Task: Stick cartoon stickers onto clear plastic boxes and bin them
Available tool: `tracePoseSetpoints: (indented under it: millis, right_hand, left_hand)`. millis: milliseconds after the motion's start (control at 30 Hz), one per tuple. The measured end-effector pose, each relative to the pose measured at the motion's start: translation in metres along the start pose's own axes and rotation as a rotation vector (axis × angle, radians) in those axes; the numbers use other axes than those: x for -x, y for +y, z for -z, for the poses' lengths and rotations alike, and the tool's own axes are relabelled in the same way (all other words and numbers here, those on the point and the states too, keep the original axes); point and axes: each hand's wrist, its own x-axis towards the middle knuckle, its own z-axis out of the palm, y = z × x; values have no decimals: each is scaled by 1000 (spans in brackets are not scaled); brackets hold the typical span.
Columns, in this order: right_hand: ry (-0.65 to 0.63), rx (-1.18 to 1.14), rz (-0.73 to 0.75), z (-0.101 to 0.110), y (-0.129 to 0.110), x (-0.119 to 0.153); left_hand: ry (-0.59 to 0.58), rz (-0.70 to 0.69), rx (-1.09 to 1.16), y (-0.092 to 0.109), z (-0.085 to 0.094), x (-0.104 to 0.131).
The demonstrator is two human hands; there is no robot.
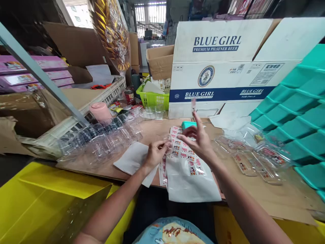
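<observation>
While the right hand [199,139], fingers spread, carries a small sticker [193,103] on its raised index fingertip, the left hand [155,154] pinches what looks like clear plastic [170,143] by the sticker sheet [175,148] on the table [152,128]; I'd touch only the sticker's edge.

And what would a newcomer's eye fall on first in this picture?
Probably the big white BLUE GIRL carton at the back, then the turquoise stack at the right. In the middle, the right hand is raised over a sticker sheet, with a small blurred piece at its tip.
</observation>
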Motion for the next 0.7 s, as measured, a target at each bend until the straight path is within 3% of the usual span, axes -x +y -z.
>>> tracePoseSetpoints:
  millis: [67,167,300,467,700]
  right_hand:
    - [-50,-280,-124,14,-8,36]
    - [-228,-717,-334,24,-7,92]
    - [-284,-1022,-481,17,8,140]
    - [-280,-1109,-544,11,23,156]
    - [-284,-1120,-562,11,29,153]
  left_hand:
    - [7,177,318,0,-11,13]
    - [-21,388,729,4,-26,32]
    - [-60,455,870,4,-44,45]
    - [-53,435,820,-4,-54,49]
    - [-108,430,757,3,-55,50]
